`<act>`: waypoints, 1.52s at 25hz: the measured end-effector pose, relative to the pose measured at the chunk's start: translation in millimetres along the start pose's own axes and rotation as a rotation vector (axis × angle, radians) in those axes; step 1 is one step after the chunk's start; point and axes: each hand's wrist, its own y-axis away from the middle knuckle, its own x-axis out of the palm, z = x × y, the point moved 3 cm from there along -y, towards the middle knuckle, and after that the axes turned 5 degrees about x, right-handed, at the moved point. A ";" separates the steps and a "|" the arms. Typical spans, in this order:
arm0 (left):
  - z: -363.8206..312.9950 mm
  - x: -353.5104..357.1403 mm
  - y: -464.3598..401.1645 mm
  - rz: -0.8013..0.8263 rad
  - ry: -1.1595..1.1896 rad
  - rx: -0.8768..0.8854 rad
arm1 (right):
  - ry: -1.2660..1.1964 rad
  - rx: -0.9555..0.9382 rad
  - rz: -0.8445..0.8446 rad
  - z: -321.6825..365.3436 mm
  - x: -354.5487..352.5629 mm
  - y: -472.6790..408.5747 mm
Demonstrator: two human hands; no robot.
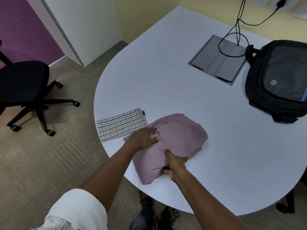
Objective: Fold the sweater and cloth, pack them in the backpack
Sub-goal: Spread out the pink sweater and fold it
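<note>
White and rounded, the counter (166,72) is carrying everything. Well beyond the right hand (175,166), a black backpack (279,80) is lying near the far edge. Between both hands, the folded pink sweater (179,135) is resting; the left hand (143,137) is clutching its upper fold and the right hand is gripping its near edge. Just beyond the left hand, a striped cloth (121,124) is lying folded.
</note>
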 end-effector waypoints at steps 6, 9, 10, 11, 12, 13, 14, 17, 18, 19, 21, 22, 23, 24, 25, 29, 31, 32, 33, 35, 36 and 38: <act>23.5 -33.1 -21.6 -0.061 0.082 0.039 | -0.005 -0.021 0.011 26.2 38.4 -8.4; 46.5 -58.5 -24.9 -0.437 0.143 0.064 | 0.001 0.011 0.061 39.8 47.6 -4.1; 61.0 -67.0 -24.5 -0.547 0.116 -0.007 | 0.013 0.035 0.081 42.4 47.3 -3.5; 76.3 -75.2 -23.9 -0.577 0.061 -0.114 | 0.025 0.056 0.100 44.9 46.6 -3.2; 93.7 -79.9 -24.8 -0.524 0.000 -0.239 | 0.023 0.074 0.122 46.7 45.1 -3.9; 109.2 -82.6 -25.0 -0.429 -0.052 -0.351 | 0.017 0.093 0.133 47.8 43.1 -3.6; 121.4 -83.9 -24.6 -0.325 -0.091 -0.447 | 0.010 0.106 0.141 48.7 42.0 -3.0; 135.6 -82.7 -22.3 -0.172 -0.123 -0.562 | 0.022 0.118 0.136 50.5 42.8 -4.0; 136.9 -81.3 -22.5 -0.181 -0.125 -0.564 | 0.025 0.118 0.132 51.3 43.3 -3.5; 138.8 -81.0 -23.1 -0.207 -0.129 -0.559 | 0.028 0.113 0.126 52.2 43.6 -3.0; 143.4 -82.5 -23.2 -0.245 -0.136 -0.551 | 0.025 0.113 0.111 52.5 44.1 -2.3; 146.2 -83.5 -23.1 -0.246 -0.135 -0.554 | 0.028 0.115 0.102 52.3 44.4 -1.7; 148.7 -84.2 -23.7 -0.242 -0.129 -0.561 | 0.034 0.116 0.095 51.8 44.5 -1.3; 150.2 -85.0 -24.5 -0.237 -0.113 -0.573 | 0.030 0.118 0.099 51.4 44.4 -1.5; 150.7 -86.0 -25.5 -0.235 -0.083 -0.587 | 0.022 0.119 0.103 51.0 43.9 -1.2; 150.3 -90.7 -30.0 -0.204 0.058 -0.621 | -0.014 0.100 0.093 49.7 43.9 -2.9; 149.4 -93.2 -30.9 -0.183 0.017 -0.611 | 0.134 -0.027 -0.082 47.6 41.2 -3.7; 149.3 -94.4 -31.4 -0.178 -0.014 -0.596 | 0.266 -0.169 -0.226 49.3 38.3 -2.8; 149.2 -95.2 -32.3 -0.178 -0.031 -0.576 | 0.384 -0.356 -0.380 54.8 36.0 2.2; 150.1 -96.5 -33.9 -0.203 -0.024 -0.538 | 0.519 -0.804 -0.578 74.2 38.5 19.0; 150.6 -97.8 -33.3 -0.235 -0.018 -0.525 | 0.544 -0.989 -0.565 84.6 46.9 26.6; 151.0 -100.1 -27.3 -0.382 -0.006 -0.511 | 0.626 -1.178 -0.371 104.5 75.1 27.4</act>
